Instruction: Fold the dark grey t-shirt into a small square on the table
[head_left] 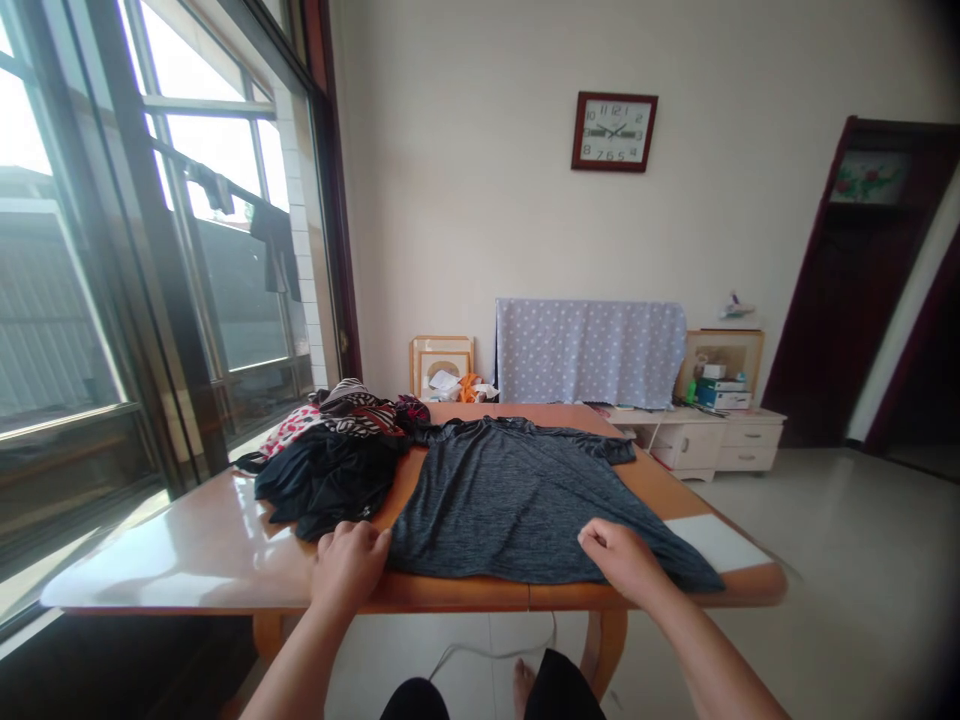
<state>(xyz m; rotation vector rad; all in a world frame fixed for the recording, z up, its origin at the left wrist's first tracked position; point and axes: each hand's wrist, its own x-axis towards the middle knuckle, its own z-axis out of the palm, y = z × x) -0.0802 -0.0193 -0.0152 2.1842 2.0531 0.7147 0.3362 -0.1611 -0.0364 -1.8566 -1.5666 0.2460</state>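
Note:
A dark grey heathered short-sleeved shirt (510, 500) lies spread on the table (187, 550), its collar at the far side and its hem along the near edge. My left hand (349, 565) is closed at the shirt's lower left corner, close to a heap of clothes. My right hand (619, 558) is closed over the lower right part of the shirt, thumb pressed to the curled fingers. Whether either hand has cloth in it is hidden. The heap includes a black garment (330, 480) and a striped patterned garment (360, 410).
A pale sheet (716, 543) lies at the table's right end, partly under the shirt. Windows (217, 250) run along the left. Behind the table are a polka-dot cloth (589, 350), framed pictures (442, 352) and a low white cabinet (694, 448). A cord (491, 655) trails on the floor.

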